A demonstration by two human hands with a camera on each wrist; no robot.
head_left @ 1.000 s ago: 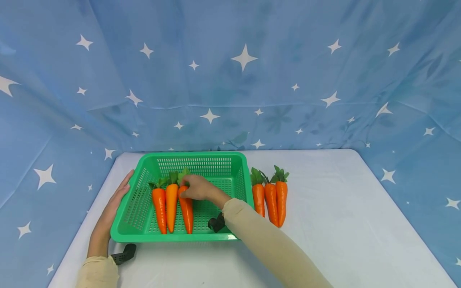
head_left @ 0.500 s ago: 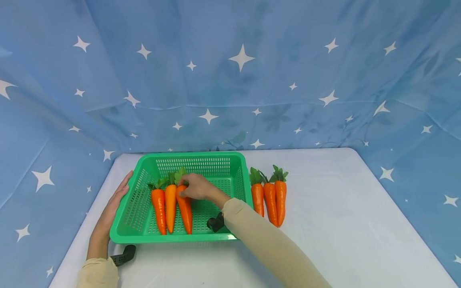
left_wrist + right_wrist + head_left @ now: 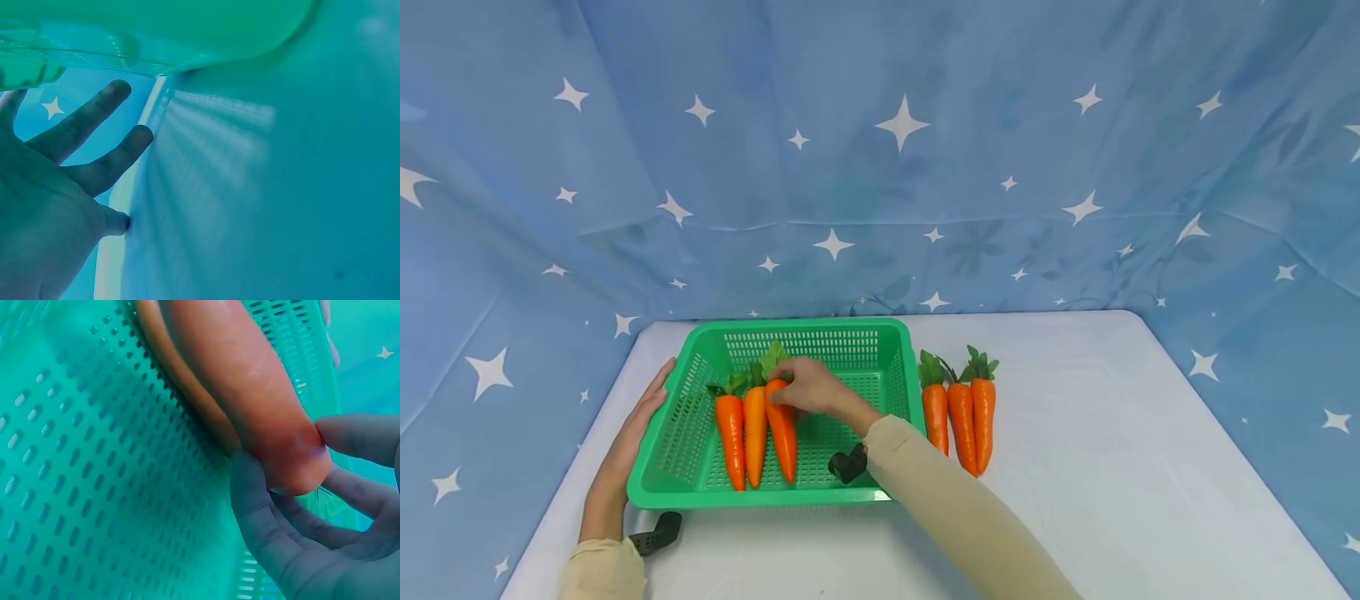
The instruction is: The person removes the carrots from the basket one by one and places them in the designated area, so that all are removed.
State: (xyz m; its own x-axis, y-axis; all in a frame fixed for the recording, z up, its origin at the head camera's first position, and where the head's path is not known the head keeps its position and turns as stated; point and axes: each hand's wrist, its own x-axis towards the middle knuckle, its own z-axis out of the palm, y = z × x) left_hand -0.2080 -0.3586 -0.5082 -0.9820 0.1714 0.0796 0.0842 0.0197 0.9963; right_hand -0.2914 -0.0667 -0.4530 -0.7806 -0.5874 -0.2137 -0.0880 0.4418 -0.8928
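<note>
My right hand [image 3: 812, 387] pinches the thick, leafy end of an orange carrot [image 3: 782, 442] inside a green plastic basket [image 3: 760, 498]. In the right wrist view, thumb and fingers close round the top of that carrot [image 3: 250, 381]. Left of it in the basket lie a lighter orange carrot [image 3: 755, 437] and a redder carrot [image 3: 731, 437], side by side with leaves at the far end. Along the basket's left wall, my left hand [image 3: 636, 425] rests with straight fingers. The left wrist view shows this hand [image 3: 69, 169] with spread fingers under the basket's wall [image 3: 187, 37].
Three more carrots [image 3: 961, 421] lie together on the white table [image 3: 1105, 433], just right of the basket. A blue curtain with white stars [image 3: 880, 183] hangs behind the table and along its sides. Black wrist cameras [image 3: 658, 535] are worn at both wrists.
The held carrot has shifted slightly left, toward the lighter carrot, and its tip has risen a little. The left hand stays at the basket's side.
</note>
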